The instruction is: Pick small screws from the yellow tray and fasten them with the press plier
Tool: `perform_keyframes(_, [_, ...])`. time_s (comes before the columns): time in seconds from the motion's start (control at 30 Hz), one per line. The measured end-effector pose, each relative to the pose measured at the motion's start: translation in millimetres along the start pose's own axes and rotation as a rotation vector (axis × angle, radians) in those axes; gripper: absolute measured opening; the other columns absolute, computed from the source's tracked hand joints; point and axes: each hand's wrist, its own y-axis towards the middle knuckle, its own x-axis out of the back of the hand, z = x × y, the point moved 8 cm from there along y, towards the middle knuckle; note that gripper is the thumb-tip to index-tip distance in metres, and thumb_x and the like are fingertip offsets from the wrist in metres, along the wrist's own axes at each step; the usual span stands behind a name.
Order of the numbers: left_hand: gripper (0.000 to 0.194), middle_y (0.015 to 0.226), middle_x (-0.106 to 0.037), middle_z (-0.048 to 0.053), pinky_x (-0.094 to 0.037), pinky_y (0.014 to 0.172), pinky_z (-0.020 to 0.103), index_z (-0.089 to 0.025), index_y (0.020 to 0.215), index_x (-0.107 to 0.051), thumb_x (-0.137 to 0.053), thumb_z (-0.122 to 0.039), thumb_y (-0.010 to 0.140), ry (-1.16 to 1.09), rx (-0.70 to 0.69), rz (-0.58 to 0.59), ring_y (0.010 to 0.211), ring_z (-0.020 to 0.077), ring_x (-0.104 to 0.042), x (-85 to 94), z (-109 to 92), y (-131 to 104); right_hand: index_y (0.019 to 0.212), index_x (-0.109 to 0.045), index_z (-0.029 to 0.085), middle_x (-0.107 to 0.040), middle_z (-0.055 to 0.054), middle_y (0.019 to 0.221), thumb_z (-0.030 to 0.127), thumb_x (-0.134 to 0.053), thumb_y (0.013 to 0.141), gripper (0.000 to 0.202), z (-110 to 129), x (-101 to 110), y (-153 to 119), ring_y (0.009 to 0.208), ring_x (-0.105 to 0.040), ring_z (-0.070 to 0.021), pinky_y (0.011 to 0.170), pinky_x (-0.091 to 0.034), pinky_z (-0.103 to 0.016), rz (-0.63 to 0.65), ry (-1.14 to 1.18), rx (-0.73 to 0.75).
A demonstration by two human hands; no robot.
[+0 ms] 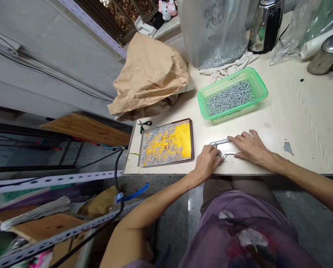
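A silver plier-like hand tool (228, 153) with two spread arms lies low over the table's front edge. My right hand (250, 147) is closed on its arms, thumb on the near one and fingers on the far one. My left hand (207, 160) is closed at the tool's left end, its fingertips pinched together; what they hold there is too small to make out. Left of that hand is a shallow tray (192, 139) with a yellow bottom, strewn with small silver metal pins (162, 152). Beyond my hands stands a green plastic basket (259, 87) containing many similar pins (230, 98).
Small scissors (144, 123) with dark green handles lie behind the tray. A crumpled brown paper bag (155, 74) stands at the back left. A large clear plastic bag (213, 33), a cloth (233, 66), a kettle (266, 28) and a metal pitcher (325, 56) line the back.
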Motion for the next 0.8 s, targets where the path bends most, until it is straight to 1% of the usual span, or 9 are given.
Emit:
perform_keyframes(0.1, [0.041, 0.13, -0.056, 0.014, -0.047, 0.1, 0.047, -0.018, 0.12, -0.055, -0.068, -0.033, 0.084, 0.049, -0.275, 0.007, 0.12, 0.0295, -0.052, -13.5, -29, 15, 0.135, -0.046, 0.016, -0.069, -0.014, 0.108, 0.032, -0.068, 0.081, 0.06, 1, -3, -2, 0.102, -0.056, -0.0307, 0.09, -0.03, -0.046, 0.001, 0.013, -0.01])
perform_keyframes(0.17, [0.05, 0.135, -0.052, 0.015, -0.045, 0.102, 0.048, -0.018, 0.129, -0.046, -0.066, -0.034, 0.085, 0.055, -0.373, 0.041, 0.122, 0.0299, -0.05, -21.6, -37, 25, 0.139, -0.041, 0.015, -0.068, -0.015, 0.11, 0.035, -0.069, 0.079, 0.069, -1, -4, -4, 0.105, -0.056, -0.0314, 0.092, -0.032, -0.046, -0.011, 0.023, 0.005])
perform_keyframes(0.23, [0.056, 0.133, -0.052, 0.015, -0.045, 0.101, 0.048, -0.018, 0.134, -0.04, -0.065, -0.033, 0.086, 0.07, -0.41, 0.094, 0.118, 0.0293, -0.052, -27.9, -37, 33, 0.141, -0.038, 0.014, -0.065, -0.016, 0.117, 0.04, -0.072, 0.075, 0.078, -3, -4, -7, 0.109, -0.054, -0.0324, 0.093, -0.034, -0.046, -0.027, 0.029, 0.032])
perform_keyframes(0.3, [0.061, 0.131, -0.053, 0.015, -0.046, 0.099, 0.048, -0.018, 0.136, -0.037, -0.066, -0.032, 0.084, 0.1, -0.41, 0.13, 0.114, 0.0292, -0.054, -30.6, -33, 37, 0.138, -0.04, 0.013, -0.061, -0.018, 0.123, 0.042, -0.076, 0.07, 0.082, -9, -5, -10, 0.111, -0.053, -0.0331, 0.092, -0.037, -0.044, -0.033, 0.02, 0.036])
perform_keyframes(0.4, [0.07, 0.128, -0.053, 0.015, -0.047, 0.095, 0.047, -0.016, 0.137, -0.035, -0.071, -0.037, 0.081, 0.147, -0.393, 0.144, 0.111, 0.0301, -0.053, -29.7, -31, 40, 0.126, -0.05, 0.011, -0.061, -0.017, 0.116, 0.04, -0.078, 0.07, 0.069, -16, -6, -12, 0.103, -0.054, -0.0311, 0.084, -0.041, -0.039, -0.009, 0.001, 0.016])
perform_keyframes(0.47, [0.066, 0.124, -0.054, 0.014, -0.047, 0.092, 0.045, -0.015, 0.134, -0.039, -0.07, -0.04, 0.081, 0.174, -0.384, 0.154, 0.109, 0.0292, -0.053, -28.5, -35, 42, 0.118, -0.055, 0.011, -0.063, -0.015, 0.106, 0.036, -0.076, 0.073, 0.057, -16, -6, -12, 0.097, -0.054, -0.0289, 0.08, -0.042, -0.036, 0.002, -0.007, 0.013])
perform_keyframes(0.6, [0.039, 0.111, -0.059, 0.01, -0.047, 0.087, 0.039, -0.016, 0.119, -0.053, -0.063, -0.036, 0.088, 0.216, -0.365, 0.208, 0.102, 0.0255, -0.053, -27.7, -43, 46, 0.108, -0.06, 0.012, -0.062, -0.011, 0.095, 0.032, -0.073, 0.079, 0.038, -15, -6, -13, 0.09, -0.053, -0.0254, 0.075, -0.039, -0.033, -0.017, -0.034, -0.015])
perform_keyframes(0.73, [0.024, 0.1, -0.061, 0.008, -0.047, 0.078, 0.034, -0.017, 0.105, -0.061, -0.059, -0.036, 0.091, 0.251, -0.301, 0.243, 0.099, 0.0238, -0.053, -29.6, -45, 47, 0.092, -0.064, 0.015, -0.061, -0.008, 0.086, 0.026, -0.062, 0.088, 0.011, -8, -9, -15, 0.084, -0.051, -0.0221, 0.07, -0.036, -0.031, -0.06, -0.032, 0.041])
perform_keyframes(0.8, [0.022, 0.095, -0.061, 0.007, -0.046, 0.074, 0.031, -0.017, 0.099, -0.063, -0.055, -0.036, 0.093, 0.26, -0.261, 0.239, 0.097, 0.0229, -0.053, -30.6, -43, 48, 0.085, -0.063, 0.017, -0.06, -0.007, 0.08, 0.021, -0.052, 0.094, 0.015, -4, -10, -16, 0.08, -0.051, -0.021, 0.069, -0.035, -0.031, -0.107, -0.03, 0.069])
